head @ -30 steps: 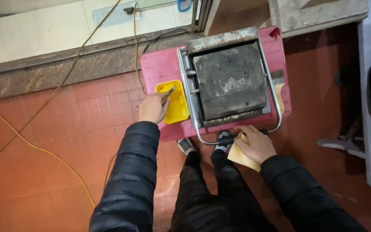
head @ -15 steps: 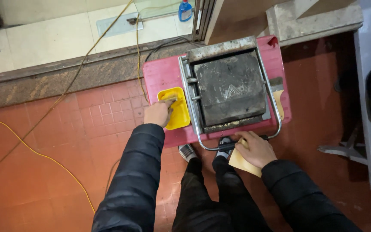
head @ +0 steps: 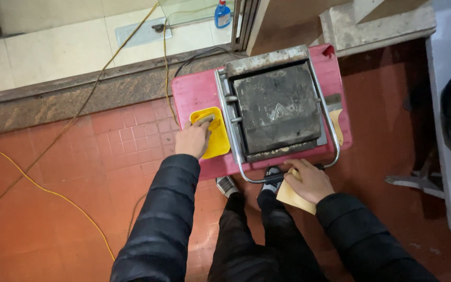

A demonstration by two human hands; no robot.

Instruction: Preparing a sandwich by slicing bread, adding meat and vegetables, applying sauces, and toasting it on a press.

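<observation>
Left grip (head: 193, 140) is closed around a small grey object whose kind cannot be told, pressed down into a shallow yellow tray (head: 212, 130). That tray sits on the left part of a pink plastic bench (head: 194, 94), just beside the left edge of a grimy metal grill press (head: 276, 107). Right grip (head: 311, 181) is curled around a tan pad (head: 291, 197), and it rests against the looped wire handle (head: 251, 177) at the near edge of the press, by the front rim of the bench.

Lid of the press is down, its dark top plate stained and crusted, with a hinge bar along the far side. A scraper with a pale handle (head: 335, 122) lies on the bench to the right of the press.

Both arms wear black padded sleeves (head: 163, 219), and dark trousers and shoes (head: 228, 185) show below the bench on the red tiled floor (head: 53, 209). A yellow cable (head: 37, 185) snakes across the tiles to the left, and another runs up over the stone kerb (head: 69, 96). A blue bottle (head: 222, 14) stands on the pale floor beyond the kerb.
</observation>
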